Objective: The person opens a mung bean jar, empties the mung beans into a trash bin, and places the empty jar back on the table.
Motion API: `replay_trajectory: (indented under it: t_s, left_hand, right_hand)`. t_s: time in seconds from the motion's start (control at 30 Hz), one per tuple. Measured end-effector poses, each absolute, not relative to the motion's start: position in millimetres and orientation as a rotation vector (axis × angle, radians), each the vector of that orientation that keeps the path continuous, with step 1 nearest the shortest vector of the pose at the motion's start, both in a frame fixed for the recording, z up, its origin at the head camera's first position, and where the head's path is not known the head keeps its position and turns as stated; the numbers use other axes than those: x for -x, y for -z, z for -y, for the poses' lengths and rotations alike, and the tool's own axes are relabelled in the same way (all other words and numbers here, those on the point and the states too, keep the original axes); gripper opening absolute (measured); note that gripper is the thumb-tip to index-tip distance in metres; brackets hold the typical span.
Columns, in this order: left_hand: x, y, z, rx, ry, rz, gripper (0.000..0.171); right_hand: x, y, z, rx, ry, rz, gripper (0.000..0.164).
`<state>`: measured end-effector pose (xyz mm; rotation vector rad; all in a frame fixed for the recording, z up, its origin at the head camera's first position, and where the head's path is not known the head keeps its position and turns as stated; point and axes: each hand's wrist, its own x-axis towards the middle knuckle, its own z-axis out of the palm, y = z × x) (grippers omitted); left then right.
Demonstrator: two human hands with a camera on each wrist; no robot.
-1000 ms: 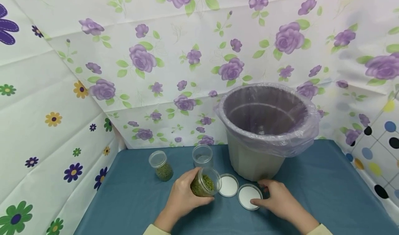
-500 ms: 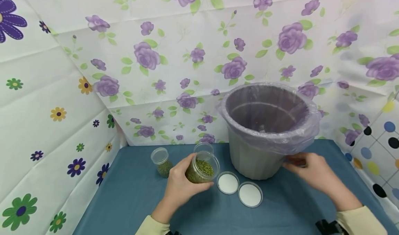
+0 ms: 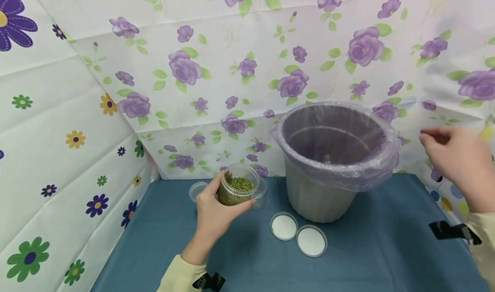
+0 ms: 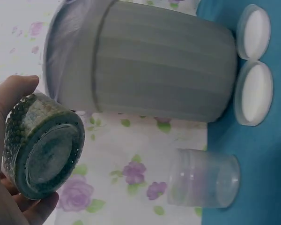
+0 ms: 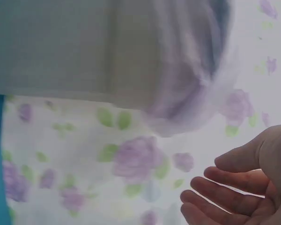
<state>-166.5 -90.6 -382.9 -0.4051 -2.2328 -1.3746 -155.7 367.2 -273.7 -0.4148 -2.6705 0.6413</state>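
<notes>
My left hand point(image 3: 212, 216) grips a clear plastic jar point(image 3: 232, 196) of green mung beans, raised above the table and tilted, its mouth uncovered. In the left wrist view, the jar's round base point(image 4: 51, 154) faces the camera, with thumb and fingers curled around the side. Behind it a clear jar point(image 4: 203, 178) stands upright with no beans visible inside. Another jar point(image 3: 198, 189) is mostly hidden behind my left hand. My right hand point(image 3: 460, 158) hangs in the air right of the bin, holding nothing; the right wrist view shows its fingers point(image 5: 225, 194) loosely bent.
A grey bin point(image 3: 321, 197) with a purple plastic liner point(image 3: 359, 176) stands at the back right of the blue-covered table point(image 3: 263, 266). Two round white lids point(image 3: 284, 226) lie side by side in front of it. Flowered sheeting point(image 3: 216, 90) hangs behind.
My left hand has lifted the bean jar up and slightly left, over the standing jars. My right hand has left the lids, passed the bin's right side and risen to the right.
</notes>
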Motion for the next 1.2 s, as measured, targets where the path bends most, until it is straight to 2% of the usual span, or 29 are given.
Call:
replay_trajectory:
  t_s: [0.2, 0.37, 0.63, 0.8, 1.03, 1.2]
  left_hand:
    - [169.9, 372.5, 90.6, 0.401, 1.405, 2.221, 0.083]
    - [166.5, 361.6, 87.5, 0.391, 1.406, 2.233, 0.084]
    - [150.6, 338.6, 81.5, 0.4, 1.391, 2.246, 0.083]
    - [153.9, 342.5, 82.9, 0.394, 1.381, 2.248, 0.084]
    - [171.8, 359.2, 89.7, 0.386, 1.364, 2.257, 0.087]
    - [177.8, 353.7, 92.2, 0.407, 1.279, 2.256, 0.088]
  right_hand:
    - [171.9, 245.0, -357.4, 0.364, -0.565, 2.674, 0.056]
    - [186.7, 236.1, -352.4, 0.33, -0.536, 2.78, 0.059]
    - [202.3, 228.6, -355.3, 0.198, -0.489, 2.875, 0.052]
    - [207.4, 229.5, -354.4, 0.167, -0.439, 2.916, 0.046]
    - [210.8, 234.9, -353.8, 0.115, -0.463, 2.936, 0.029]
    - [213.8, 235.8, -353.1, 0.107, -0.439, 2.92, 0.031]
